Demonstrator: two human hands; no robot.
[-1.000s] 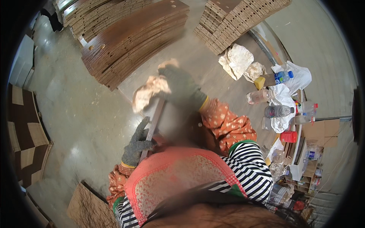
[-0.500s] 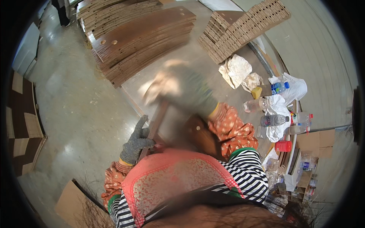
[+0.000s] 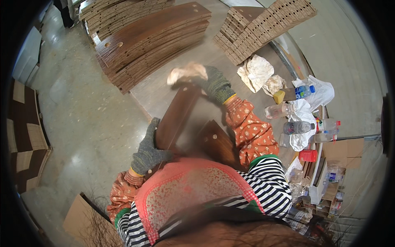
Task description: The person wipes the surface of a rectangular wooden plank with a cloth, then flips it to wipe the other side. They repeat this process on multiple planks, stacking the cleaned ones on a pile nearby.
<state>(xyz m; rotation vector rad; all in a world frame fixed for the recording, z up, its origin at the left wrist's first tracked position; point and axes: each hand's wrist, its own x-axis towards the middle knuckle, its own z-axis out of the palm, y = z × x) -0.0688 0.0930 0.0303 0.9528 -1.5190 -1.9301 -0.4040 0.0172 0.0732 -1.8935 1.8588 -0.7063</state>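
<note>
My left hand, in a grey knit glove, grips the near left edge of a dark brown wooden board, with the thumb across it. The board slants away from my apron, its broad face showing. At its far end my right hand, also gloved, is closed on a whitish cloth. The cloth is blurred and lies at or just over that end; contact is hard to tell. Another brown board with a round hole sits under my right forearm, its near part hidden by my apron.
Stacked brown boards stand far left, and drilled panels far right. On the right are crumpled cloths, a yellow sponge, several plastic bottles and a red container. Cardboard lies at lower left.
The board has turned from its narrow edge to its broad face. My right hand and the cloth have shifted away to the board's far end. My left hand still grips the board.
</note>
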